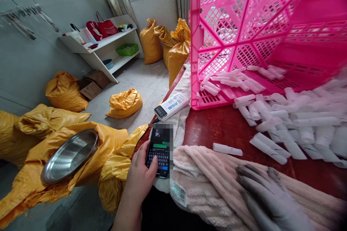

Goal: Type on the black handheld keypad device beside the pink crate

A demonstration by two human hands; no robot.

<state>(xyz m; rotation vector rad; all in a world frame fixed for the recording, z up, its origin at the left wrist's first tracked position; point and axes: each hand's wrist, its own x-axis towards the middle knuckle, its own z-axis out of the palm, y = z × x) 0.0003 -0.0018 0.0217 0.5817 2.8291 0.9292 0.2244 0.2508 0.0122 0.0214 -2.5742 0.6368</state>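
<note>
My left hand is bare and grips a smartphone at its left edge, with the thumb over the lit keyboard on the screen. A white power bank lies just beyond the phone on a white cloth, and a dark cable runs near both. My right hand, in a grey glove, rests with fingers stretched out on a pinkish ribbed towel. Past the towel, a loose white tube lies on the red tabletop, left of a heap of similar white tubes.
A pink plastic basket lies on its side on the table, with several tubes inside. Yellow sacks stand at the left, one with a metal basin on it. A white shelf stands by the wall.
</note>
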